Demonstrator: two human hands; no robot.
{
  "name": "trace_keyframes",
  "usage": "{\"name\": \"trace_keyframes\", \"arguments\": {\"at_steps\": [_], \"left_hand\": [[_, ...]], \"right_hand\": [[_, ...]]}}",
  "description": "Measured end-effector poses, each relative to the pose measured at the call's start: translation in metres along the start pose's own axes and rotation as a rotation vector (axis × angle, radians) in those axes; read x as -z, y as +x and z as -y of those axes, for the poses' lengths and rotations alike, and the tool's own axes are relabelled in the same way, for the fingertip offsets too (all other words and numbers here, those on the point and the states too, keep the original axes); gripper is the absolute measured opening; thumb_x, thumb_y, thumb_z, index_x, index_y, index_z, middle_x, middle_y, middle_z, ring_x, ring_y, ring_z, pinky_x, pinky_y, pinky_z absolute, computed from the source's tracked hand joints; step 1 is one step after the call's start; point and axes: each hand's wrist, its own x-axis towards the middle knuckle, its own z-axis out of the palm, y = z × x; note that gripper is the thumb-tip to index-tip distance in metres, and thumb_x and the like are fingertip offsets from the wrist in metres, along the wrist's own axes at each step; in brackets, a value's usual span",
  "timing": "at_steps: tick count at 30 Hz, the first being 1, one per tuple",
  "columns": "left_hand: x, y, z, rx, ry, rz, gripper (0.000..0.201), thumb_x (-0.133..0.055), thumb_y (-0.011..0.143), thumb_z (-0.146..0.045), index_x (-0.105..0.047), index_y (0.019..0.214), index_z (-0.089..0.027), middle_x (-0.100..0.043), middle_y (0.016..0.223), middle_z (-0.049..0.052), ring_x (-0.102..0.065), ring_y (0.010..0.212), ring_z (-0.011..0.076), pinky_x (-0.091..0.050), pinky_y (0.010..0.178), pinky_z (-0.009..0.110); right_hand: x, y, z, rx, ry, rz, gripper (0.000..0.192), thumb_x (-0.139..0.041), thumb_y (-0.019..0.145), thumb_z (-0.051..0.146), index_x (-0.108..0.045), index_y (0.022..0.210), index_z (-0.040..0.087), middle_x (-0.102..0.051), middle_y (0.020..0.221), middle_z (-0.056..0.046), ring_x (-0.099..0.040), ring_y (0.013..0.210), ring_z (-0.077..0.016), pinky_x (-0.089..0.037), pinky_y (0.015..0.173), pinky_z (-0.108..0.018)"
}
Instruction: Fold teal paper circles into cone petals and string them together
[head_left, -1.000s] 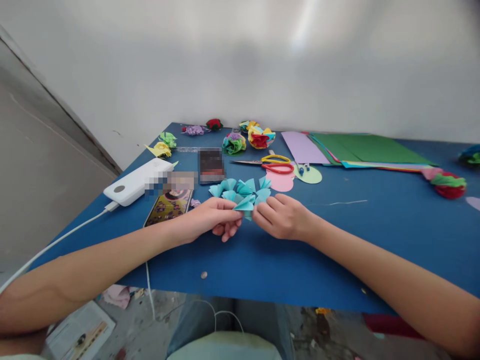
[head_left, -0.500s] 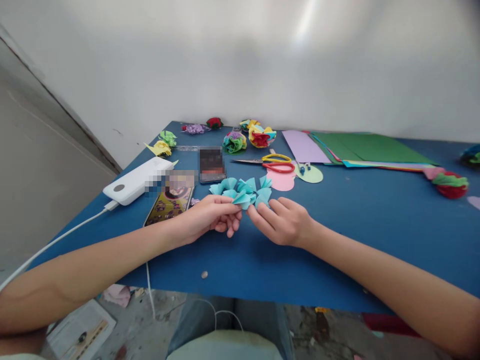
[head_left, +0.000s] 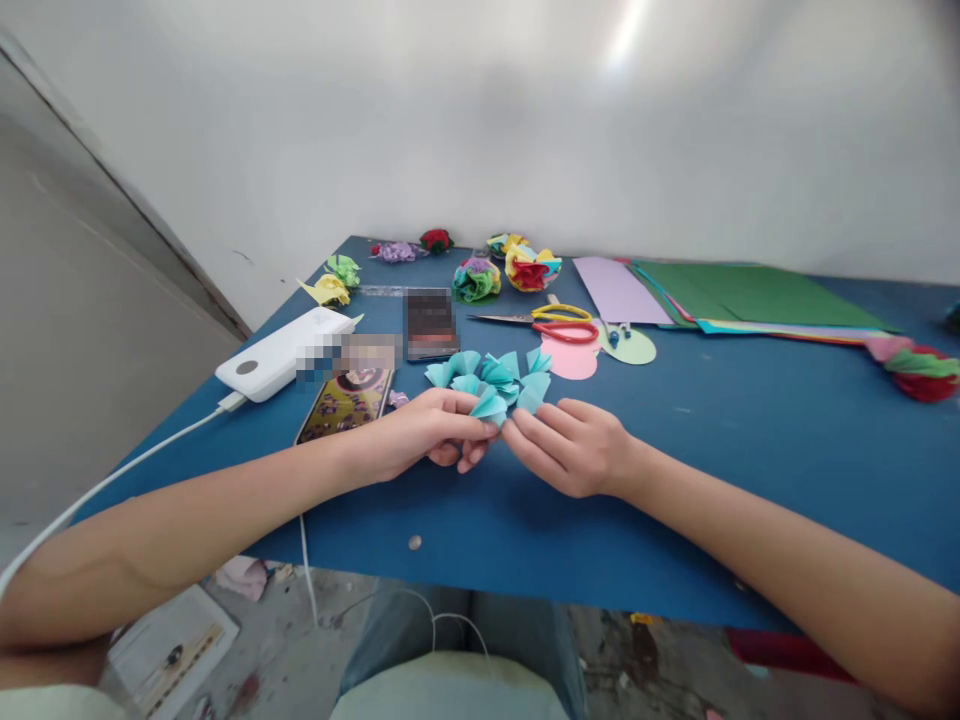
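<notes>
A turquoise folded-paper flower [head_left: 499, 372], made of several cone-like petals, is at the middle of the blue table. Between thumb and fingers, my left hand [head_left: 442, 428] pinches the near petal of it. My right hand [head_left: 574, 445] is closed at the flower's near right side, its fingertips gripping the paper edge close to the left thumb. Both sets of fingertips almost meet, and they hide the flower's near underside. Just beyond lie scissors [head_left: 564, 324] with yellow and red handles, on a pink paper shape [head_left: 571, 362].
A white power bank [head_left: 281, 355] with a cable and two phones, one dark [head_left: 431, 325] and one patterned [head_left: 345, 405], are on the left. Paper flowers [head_left: 532, 268] line the back. Green sheets [head_left: 757, 295] are stacked at the right. A pale green paper circle [head_left: 636, 346] is beside the scissors.
The view has shifted slightly, so the table items appear a little further right. Both hands keep their grip on the turquoise flower, with small finger movements at its near petal.
</notes>
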Motion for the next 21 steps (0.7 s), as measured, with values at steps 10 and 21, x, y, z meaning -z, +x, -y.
{"name": "trace_keyframes", "arguments": {"at_steps": [10,21], "left_hand": [[0.0005,0.0016,0.0041,-0.014,-0.061,-0.092,0.015,-0.057,0.078,-0.025,-0.057,0.075,-0.011,-0.058,0.062,0.004,-0.053,0.056,0.0094,-0.028,0.041,0.016],[-0.0043,-0.0011,0.0006,-0.150,0.148,-0.255,0.022,-0.056,0.079,-0.030,-0.062,0.069,-0.011,-0.062,0.060,0.003,-0.052,0.053,0.0084,-0.033,0.047,0.018]], "right_hand": [[-0.0036,-0.0018,-0.0005,-0.047,-0.022,-0.020,0.020,-0.055,0.084,0.022,-0.058,0.098,0.008,-0.067,0.089,-0.008,-0.056,0.067,-0.0123,-0.037,0.053,-0.027],[-0.0030,-0.0003,0.0002,-0.070,-0.081,-0.020,0.019,-0.057,0.083,0.019,-0.060,0.096,0.006,-0.067,0.085,-0.009,-0.058,0.068,-0.0134,-0.039,0.054,-0.027]]}}
